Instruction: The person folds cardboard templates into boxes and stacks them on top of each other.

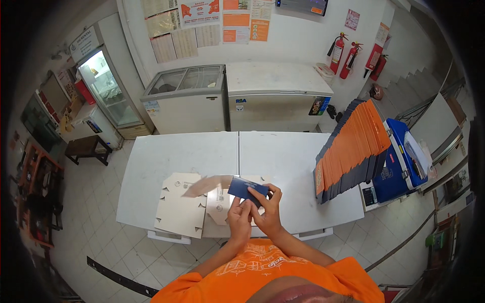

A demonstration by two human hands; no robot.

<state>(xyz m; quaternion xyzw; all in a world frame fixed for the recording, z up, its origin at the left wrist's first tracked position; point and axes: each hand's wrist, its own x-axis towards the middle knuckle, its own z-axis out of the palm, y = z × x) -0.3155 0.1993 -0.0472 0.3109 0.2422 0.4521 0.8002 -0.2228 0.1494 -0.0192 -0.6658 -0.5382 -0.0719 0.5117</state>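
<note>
Above the near edge of the white table (151, 151), both my hands are closed on a card carton (245, 187). It has a dark blue panel, and a long pale flap (208, 185) curves out to its left. My left hand (239, 219) pinches its lower edge, with the fingertips against those of my right hand. My right hand (269, 208) grips its right side, fingers over the blue face. Left of my hands lies a flat cream carton blank (179, 207) with notched edges. Another cream blank (216, 208) lies partly hidden beneath the carton and my hands.
A tall leaning stack of orange and navy folded cartons (353, 146) stands at the table's right end. Beside it is a blue cool box (401, 156) with papers on it. Behind the table are a glass-top freezer (187, 101) and a white chest freezer (278, 106).
</note>
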